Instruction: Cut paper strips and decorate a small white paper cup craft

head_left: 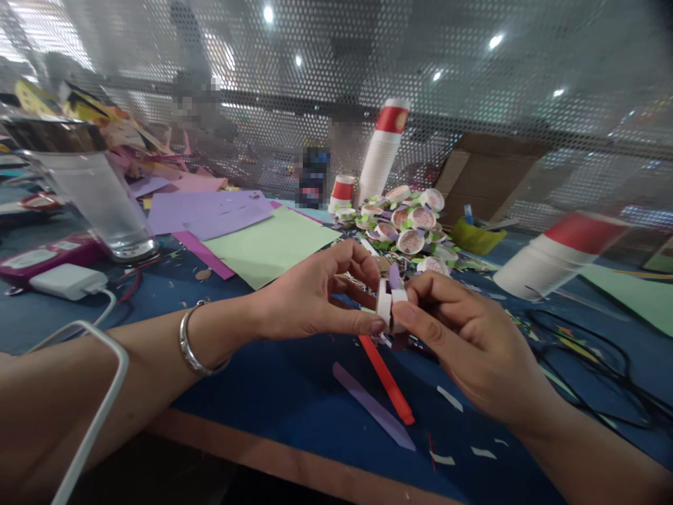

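Between my two hands is a small round white paper piece [385, 308], like a cut-off cup base, with a bit of purple paper [394, 275] standing at its top. My left hand [320, 291] pinches its left side between thumb and fingers. From the right, the thumb and fingertips of my right hand [467, 337] press on its edge. Below the hands, a red marker-like stick [389, 384] and a purple paper strip [371, 407] lie on the blue table [263, 400]. Just behind is a pile of similar round cup bases [410, 241] with green and purple paper bits.
Stacked paper cups [379, 158] stand behind the pile; another cup stack [552, 259] lies tilted at right. Green sheet [273, 242], purple sheets [210, 214], a glass tumbler [99, 196] and a white charger [68, 280] are at left. Black cable [583, 322] coils at right.
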A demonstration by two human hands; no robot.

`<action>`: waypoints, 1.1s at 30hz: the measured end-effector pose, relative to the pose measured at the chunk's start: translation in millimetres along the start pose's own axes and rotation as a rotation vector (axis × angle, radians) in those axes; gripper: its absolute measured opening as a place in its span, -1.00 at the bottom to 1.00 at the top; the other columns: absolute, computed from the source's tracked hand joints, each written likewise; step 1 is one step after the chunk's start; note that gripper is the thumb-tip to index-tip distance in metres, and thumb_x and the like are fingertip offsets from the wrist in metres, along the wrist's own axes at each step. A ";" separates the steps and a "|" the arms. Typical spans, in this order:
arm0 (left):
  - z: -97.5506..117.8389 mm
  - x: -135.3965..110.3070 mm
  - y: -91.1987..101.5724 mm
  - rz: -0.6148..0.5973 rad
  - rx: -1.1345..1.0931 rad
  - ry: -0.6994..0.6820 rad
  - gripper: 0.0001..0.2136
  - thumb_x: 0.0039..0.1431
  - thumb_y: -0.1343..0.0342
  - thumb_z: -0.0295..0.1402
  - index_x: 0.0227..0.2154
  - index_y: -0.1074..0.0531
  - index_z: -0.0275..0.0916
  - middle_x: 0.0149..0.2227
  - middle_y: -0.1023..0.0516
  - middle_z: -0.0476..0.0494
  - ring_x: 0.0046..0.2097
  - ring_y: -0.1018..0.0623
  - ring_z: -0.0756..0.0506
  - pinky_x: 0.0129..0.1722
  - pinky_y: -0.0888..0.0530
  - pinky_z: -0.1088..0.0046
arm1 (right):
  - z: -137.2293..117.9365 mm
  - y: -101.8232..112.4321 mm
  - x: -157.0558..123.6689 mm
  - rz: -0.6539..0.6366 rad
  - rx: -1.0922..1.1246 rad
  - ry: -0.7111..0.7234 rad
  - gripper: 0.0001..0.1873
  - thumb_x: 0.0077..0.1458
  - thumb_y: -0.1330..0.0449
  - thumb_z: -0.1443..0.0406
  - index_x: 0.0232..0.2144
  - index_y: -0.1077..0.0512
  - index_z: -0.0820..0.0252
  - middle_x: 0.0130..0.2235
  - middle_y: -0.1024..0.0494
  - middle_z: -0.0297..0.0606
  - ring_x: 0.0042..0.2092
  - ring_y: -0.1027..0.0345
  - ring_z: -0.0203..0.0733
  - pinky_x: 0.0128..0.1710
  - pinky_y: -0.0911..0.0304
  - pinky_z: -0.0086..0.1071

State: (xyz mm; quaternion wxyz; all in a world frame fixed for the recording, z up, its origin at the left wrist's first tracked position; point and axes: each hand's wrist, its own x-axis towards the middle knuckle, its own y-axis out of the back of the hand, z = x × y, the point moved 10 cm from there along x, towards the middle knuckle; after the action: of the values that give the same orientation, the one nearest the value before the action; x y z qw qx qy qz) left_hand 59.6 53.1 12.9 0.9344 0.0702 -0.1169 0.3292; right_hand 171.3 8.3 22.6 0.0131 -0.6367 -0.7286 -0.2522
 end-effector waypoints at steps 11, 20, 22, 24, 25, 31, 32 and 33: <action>-4.3 -2.2 -0.4 0.021 0.033 0.017 -0.59 0.09 -0.44 -0.34 -0.19 -0.29 -0.21 -0.16 -0.49 -0.07 -0.12 -0.59 -0.06 -0.22 -0.57 0.43 | 0.6 -1.5 2.9 -0.021 -0.013 0.015 -0.73 0.34 -0.23 0.14 -0.39 -0.41 0.13 -0.40 -0.44 -0.36 -0.40 -0.40 -0.34 -0.41 -0.40 -0.52; -2.5 -4.1 0.2 0.061 0.124 0.006 -0.47 0.06 -0.45 -0.34 0.02 -0.30 -0.20 -0.04 -0.42 -0.14 -0.08 -0.57 -0.07 -0.22 -0.58 0.43 | -3.8 0.2 2.5 -0.007 -0.095 0.059 -0.71 0.34 -0.22 0.13 -0.41 -0.41 0.12 -0.41 -0.42 -0.36 -0.40 -0.35 -0.34 -0.44 -0.35 -0.50; -2.5 -4.3 0.2 0.060 0.122 0.009 -0.46 0.07 -0.44 -0.33 0.06 -0.32 -0.22 -0.02 -0.44 -0.18 -0.07 -0.55 -0.08 -0.18 -0.59 0.39 | -5.5 1.1 2.6 0.007 -0.111 0.068 -0.71 0.34 -0.22 0.12 -0.40 -0.42 0.12 -0.41 -0.42 -0.36 -0.41 -0.33 -0.34 -0.45 -0.34 -0.50; -2.2 -3.9 0.7 0.063 0.109 0.006 -0.48 0.09 -0.43 -0.32 0.05 -0.34 -0.24 -0.01 -0.45 -0.18 -0.08 -0.54 -0.07 -0.15 -0.59 0.37 | -5.8 1.4 2.5 0.009 -0.102 0.069 -0.71 0.34 -0.22 0.12 -0.40 -0.42 0.12 -0.41 -0.43 -0.36 -0.41 -0.35 -0.35 -0.43 -0.35 -0.51; -2.1 -3.5 0.7 0.062 0.100 0.004 -0.50 0.10 -0.42 -0.33 0.04 -0.35 -0.24 -0.02 -0.46 -0.18 -0.08 -0.52 -0.06 -0.15 -0.58 0.38 | -5.3 1.3 2.3 0.005 -0.091 0.065 -0.70 0.35 -0.22 0.11 -0.40 -0.42 0.12 -0.41 -0.43 -0.37 -0.40 -0.37 -0.35 -0.42 -0.37 -0.51; -5.1 -0.7 -0.1 0.054 0.041 0.011 -0.56 0.10 -0.41 -0.34 -0.02 -0.37 -0.24 -0.09 -0.48 -0.15 -0.11 -0.50 -0.04 -0.22 -0.56 0.45 | -2.2 2.2 3.4 0.010 -0.024 0.056 -0.70 0.34 -0.24 0.09 -0.38 -0.42 0.12 -0.40 -0.44 -0.40 -0.40 -0.39 -0.38 -0.42 -0.36 -0.55; -5.1 -0.7 -0.2 0.059 0.039 0.010 -0.56 0.08 -0.42 -0.35 -0.03 -0.37 -0.24 -0.10 -0.48 -0.14 -0.11 -0.50 -0.05 -0.22 -0.56 0.45 | -2.2 1.8 4.0 0.010 -0.020 0.057 -0.70 0.34 -0.24 0.08 -0.38 -0.43 0.12 -0.40 -0.44 -0.40 -0.40 -0.40 -0.38 -0.42 -0.36 -0.55; -4.9 -0.9 0.0 0.069 0.045 0.008 -0.56 0.06 -0.42 -0.36 -0.04 -0.37 -0.23 -0.10 -0.48 -0.13 -0.11 -0.50 -0.05 -0.23 -0.56 0.44 | -2.3 1.2 4.6 0.007 -0.022 0.057 -0.69 0.34 -0.24 0.08 -0.38 -0.43 0.12 -0.40 -0.44 -0.39 -0.40 -0.40 -0.38 -0.41 -0.37 -0.55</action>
State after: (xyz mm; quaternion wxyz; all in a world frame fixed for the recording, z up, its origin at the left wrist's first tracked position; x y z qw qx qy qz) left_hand 59.8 53.6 7.9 0.9211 0.0857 -0.1083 0.3641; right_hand 170.8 11.7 26.5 0.0278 -0.6320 -0.7229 -0.2780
